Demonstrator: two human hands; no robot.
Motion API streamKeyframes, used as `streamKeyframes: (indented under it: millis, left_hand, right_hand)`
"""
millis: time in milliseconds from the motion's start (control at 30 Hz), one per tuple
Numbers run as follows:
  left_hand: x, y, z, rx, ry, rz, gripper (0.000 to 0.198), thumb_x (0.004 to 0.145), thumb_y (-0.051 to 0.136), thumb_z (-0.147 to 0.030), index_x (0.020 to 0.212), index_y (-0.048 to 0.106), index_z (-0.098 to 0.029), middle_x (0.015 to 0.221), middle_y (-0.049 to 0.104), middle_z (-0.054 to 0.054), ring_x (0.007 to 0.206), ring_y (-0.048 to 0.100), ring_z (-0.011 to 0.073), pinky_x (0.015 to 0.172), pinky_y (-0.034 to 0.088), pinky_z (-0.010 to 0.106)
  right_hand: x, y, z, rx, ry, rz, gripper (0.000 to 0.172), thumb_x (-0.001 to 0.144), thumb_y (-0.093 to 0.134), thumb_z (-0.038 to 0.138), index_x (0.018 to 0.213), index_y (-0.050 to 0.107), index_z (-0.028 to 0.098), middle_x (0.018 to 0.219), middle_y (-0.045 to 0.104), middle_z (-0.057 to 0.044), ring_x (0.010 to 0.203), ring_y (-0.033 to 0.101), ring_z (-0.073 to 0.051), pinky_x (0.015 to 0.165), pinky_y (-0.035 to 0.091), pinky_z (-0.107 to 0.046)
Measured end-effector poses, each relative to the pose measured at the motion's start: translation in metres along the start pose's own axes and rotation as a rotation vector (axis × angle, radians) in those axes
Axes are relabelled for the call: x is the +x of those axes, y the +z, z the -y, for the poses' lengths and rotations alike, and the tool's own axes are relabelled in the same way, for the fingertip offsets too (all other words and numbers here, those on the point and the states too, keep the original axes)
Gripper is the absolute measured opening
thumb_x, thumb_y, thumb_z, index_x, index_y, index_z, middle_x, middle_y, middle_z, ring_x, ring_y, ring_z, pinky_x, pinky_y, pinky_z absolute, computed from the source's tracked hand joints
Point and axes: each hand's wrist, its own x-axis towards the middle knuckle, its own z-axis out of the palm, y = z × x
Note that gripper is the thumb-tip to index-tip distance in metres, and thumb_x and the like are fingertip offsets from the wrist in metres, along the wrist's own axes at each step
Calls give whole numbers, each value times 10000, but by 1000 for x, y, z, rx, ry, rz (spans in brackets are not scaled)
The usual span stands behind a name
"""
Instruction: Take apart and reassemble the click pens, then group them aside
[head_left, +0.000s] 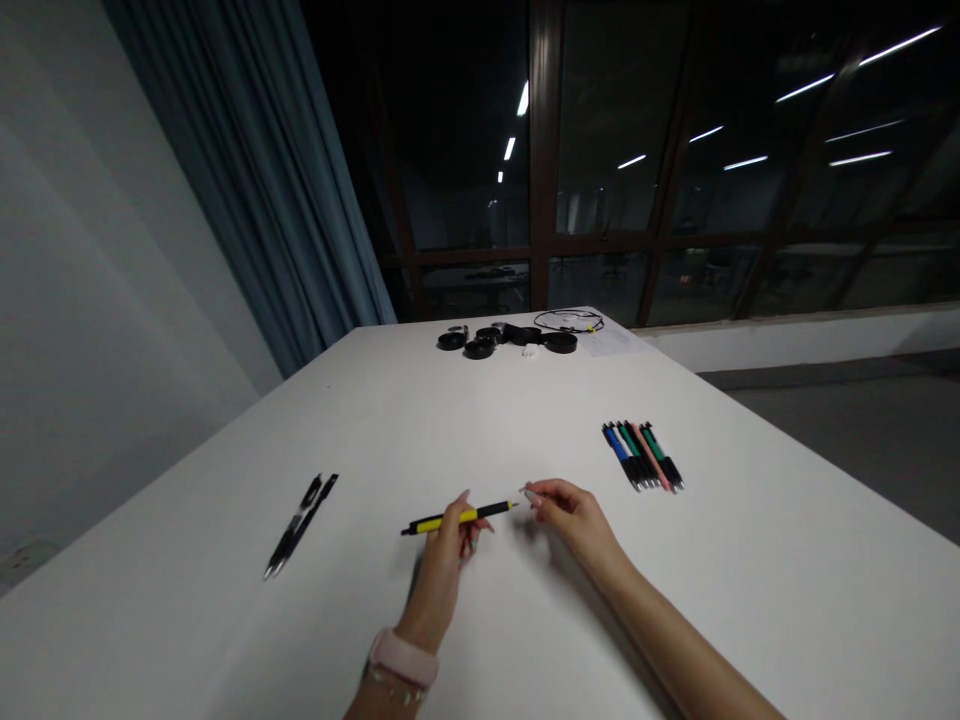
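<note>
My left hand point(448, 540) is closed around the middle of a yellow and black pen point(491, 510). The pen lies nearly level above the table, its thin tip pointing right towards my other hand. Just off that tip, my right hand point(566, 510) has thumb and forefinger pinched together. Something small and pale shows at those fingertips, too small to tell apart from a nail. A narrow gap separates the pen tip from the right fingers. On my left wrist sits a pink band point(405, 657) with a bracelet below it.
Two black and clear pens point(301, 525) lie side by side on the white table point(420, 420) at left. To the right is a row of several coloured pens point(641, 457). Black tape-like rolls point(480, 347), a cable point(570, 322) and paper point(615, 340) occupy the far end.
</note>
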Motion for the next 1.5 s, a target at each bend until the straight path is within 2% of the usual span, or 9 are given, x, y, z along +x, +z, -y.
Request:
streamKeyframes:
  millis: [133,367,467,633,867,1000,1200,1400,1500]
  left_hand:
    - [0,-1,-1,1,-8,-11,534,596,658,-690,457,559,-184,386,463,-33,335,307,46,358,188,201]
    - [1,2,3,27,4,-7,571,599,628,-728,427,544,-190,364,423,-39,326,287,49,354,187,209]
    - [1,4,8,42,12,-2,574,613,611,-729,421,537,-193,365,423,-33,330,287,53,358,182,219]
    - [0,7,13,66,19,7,565,633,603,-718,425,544,-196,358,410,-33,336,296,62,368,192,225]
    - [-6,7,14,110,64,-11,552,676,597,-689,431,559,-195,396,450,-22,381,348,79,414,236,231]
    - [-11,9,14,99,66,-8,557,688,590,-692,449,564,-190,425,461,-14,417,370,92,438,253,237]
    - [-12,8,12,25,41,-2,537,673,606,-688,477,545,-192,455,482,-15,419,355,86,439,244,234]
    - [-16,11,10,80,47,56,546,657,592,-697,427,545,-203,432,461,-9,421,348,96,446,257,240]
    - [-18,14,8,126,47,47,546,624,607,-711,407,545,-214,421,448,-10,430,358,107,456,276,244]
  right_hand:
    - [-2,2,5,82,35,27,496,553,811,593,815,770,173,741,700,-63,623,590,-159,637,488,-308]
    - [-6,9,0,38,45,26,468,548,827,566,758,751,155,675,688,-50,604,585,-152,602,461,-281]
    - [-7,11,-2,2,38,29,501,568,798,605,780,741,154,699,697,-57,612,591,-162,618,465,-297]
    - [-10,13,-4,-55,58,72,547,581,747,681,736,694,158,594,640,-23,564,564,-158,591,445,-292]
    - [-15,14,-8,-222,-16,71,549,770,571,712,606,554,188,530,510,29,516,470,-124,519,357,-250]
    - [-19,13,-4,-358,-62,110,564,900,421,658,608,538,190,567,513,22,566,481,-130,570,363,-250]
    - [-22,13,0,-371,-83,181,453,854,545,624,700,542,198,594,476,48,562,435,-116,524,316,-229]
    - [-21,13,0,-287,83,274,668,873,384,730,472,485,206,416,426,38,398,399,-102,452,307,-241]
    - [-19,12,-3,-306,56,237,651,876,381,729,518,517,203,445,455,37,422,428,-110,467,326,-239]
